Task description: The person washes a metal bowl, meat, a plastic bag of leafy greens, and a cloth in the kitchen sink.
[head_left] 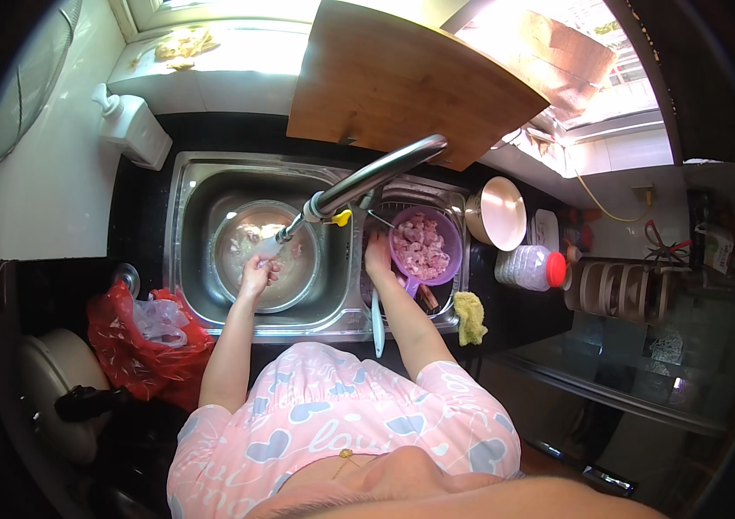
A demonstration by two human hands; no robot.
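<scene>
My left hand (258, 274) is at the end of the faucet's spout (270, 248), over a round metal basin (219, 276) in the left sink bowl. Cloudy water with pale pieces fills much of the basin, and the fingers are curled by the nozzle; whether they grip it is hard to tell. In the right, smaller sink bowl, my right hand (377, 254) reaches down beside a purple plastic strainer (456, 250). Chopped raw meat (420, 246) lies in the strainer. The fingertips are in shadow. A light blue handle (377, 327) stands out below that hand.
A yellow sponge cloth (470, 318) lies on the right sink edge. Further right are a cream bowl (502, 213) and a red-lidded plastic jar (533, 267). A red plastic bag (146, 350) is at the left. Behind the sink stand a wooden board (400, 78) and a white pump bottle (137, 130).
</scene>
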